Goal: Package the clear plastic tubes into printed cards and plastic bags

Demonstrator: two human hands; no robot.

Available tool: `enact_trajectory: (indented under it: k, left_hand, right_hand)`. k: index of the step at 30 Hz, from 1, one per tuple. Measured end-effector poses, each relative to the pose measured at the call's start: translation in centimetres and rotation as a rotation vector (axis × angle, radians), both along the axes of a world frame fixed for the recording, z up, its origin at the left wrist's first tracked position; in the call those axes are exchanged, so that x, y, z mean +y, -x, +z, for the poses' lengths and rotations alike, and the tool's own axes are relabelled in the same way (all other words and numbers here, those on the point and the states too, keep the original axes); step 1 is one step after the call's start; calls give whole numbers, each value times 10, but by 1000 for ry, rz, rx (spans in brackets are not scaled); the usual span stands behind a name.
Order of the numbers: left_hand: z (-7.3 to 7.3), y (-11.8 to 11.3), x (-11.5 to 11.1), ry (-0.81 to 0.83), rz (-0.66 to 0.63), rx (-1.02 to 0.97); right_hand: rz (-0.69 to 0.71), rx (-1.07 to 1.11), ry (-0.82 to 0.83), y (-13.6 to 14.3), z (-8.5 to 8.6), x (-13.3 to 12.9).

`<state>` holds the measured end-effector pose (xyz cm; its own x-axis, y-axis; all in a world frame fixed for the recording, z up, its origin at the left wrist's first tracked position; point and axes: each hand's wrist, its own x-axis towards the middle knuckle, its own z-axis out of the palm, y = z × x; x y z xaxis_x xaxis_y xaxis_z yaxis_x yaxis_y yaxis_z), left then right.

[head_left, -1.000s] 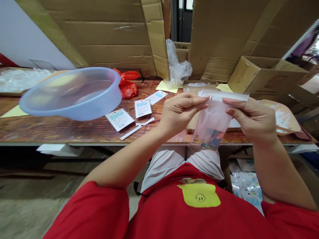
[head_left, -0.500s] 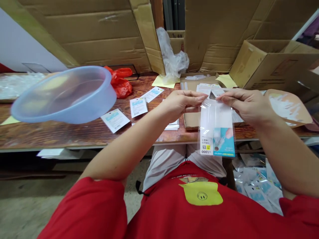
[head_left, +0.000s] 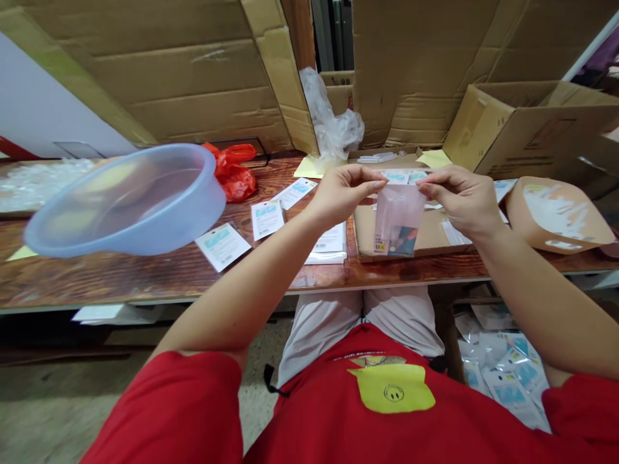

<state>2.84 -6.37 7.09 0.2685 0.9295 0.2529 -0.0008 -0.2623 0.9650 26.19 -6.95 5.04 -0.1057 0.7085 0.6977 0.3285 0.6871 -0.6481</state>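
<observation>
Pinched at its two upper corners, a clear plastic packet with a printed card hangs over the front of a shallow cardboard tray. My left hand holds the left corner between thumb and fingers. The right corner is in the pinch of my right hand. Behind the packet, more printed cards lie in the tray, partly covered by my fingers. Thin clear plastic pieces rest in the tray below my right hand.
Several loose cards and a white stack lie left of the tray. Further left are a blue basin and a red bag. Rightward stand a tan container and a cardboard box. Filled packets lie below the table edge.
The packet has swung away from me and up, so it now hangs over the tray and looks shorter and darker. Both hands keep their pinch. The view has tipped slightly upward.
</observation>
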Motion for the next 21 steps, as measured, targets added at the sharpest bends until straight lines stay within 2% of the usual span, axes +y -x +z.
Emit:
enact_trajectory:
  k: [3, 6, 8, 11, 12, 14, 16, 19, 21]
  left_hand:
    - [3, 9, 7, -186, -38, 134]
    - [4, 19, 7, -435, -33, 246]
    - [-4, 25, 0, -539, -34, 310]
    - [-31, 29, -26, -571, -101, 427]
    - [-41, 29, -37, -534, -126, 447]
    - [-59, 28, -61, -376, -81, 450]
    - [-70, 24, -82, -72, 0, 337]
    - [-78, 14, -98, 508, -25, 103]
    - [-81, 6, -98, 731, -78, 12]
  right_hand:
    - [43, -124, -145, -1, 8, -1]
    - [103, -170, -210, -4, 13, -4]
    - [155, -190, -187, -8, 7, -9]
    - [234, -246, -48, -16, -19, -22]
    - [239, -258, 3, -18, -30, -27]
    - [212, -260, 72, -21, -49, -37]
    - [193, -264, 92, -23, -62, -45]
    - [248, -342, 77, -28, -65, -49]
    - [298, -462, 62, -32, -59, -47]
